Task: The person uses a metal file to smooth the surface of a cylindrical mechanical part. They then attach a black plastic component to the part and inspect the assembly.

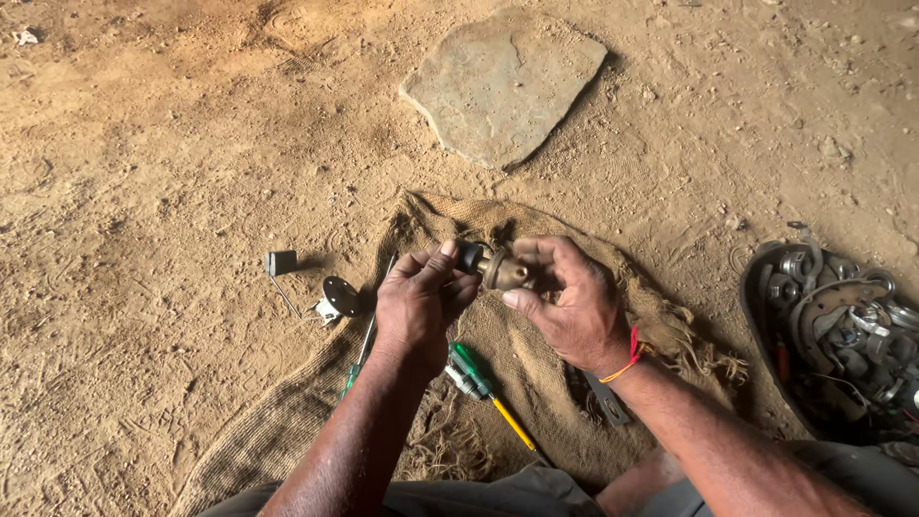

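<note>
Holding a small brass-coloured metal part [504, 272] between both hands, a person sits over a piece of burlap sacking [287, 421] spread on sandy ground [144, 144]. The part is above the middle of the sacking, near its far edge. The left hand [419, 299] has its fingers closed around the part's dark end, and the right hand [572, 302] has thumb and fingers clamped on the brass body. A red and orange thread [631, 352] circles the right wrist.

On the sacking below the hands lie a green-handled screwdriver with a yellow shaft [483, 389] and, at the left edge, a thin screwdriver [364, 345]. A flat metal strip [605, 398] lies under the right forearm. Just off the sacking's left edge, on the ground, sits a small round black disc with a wire arm [321, 292]. A flat stone [503, 81] lies beyond the far edge. To the right, a dark open casing full of metal parts [838, 330] rests on the ground.
</note>
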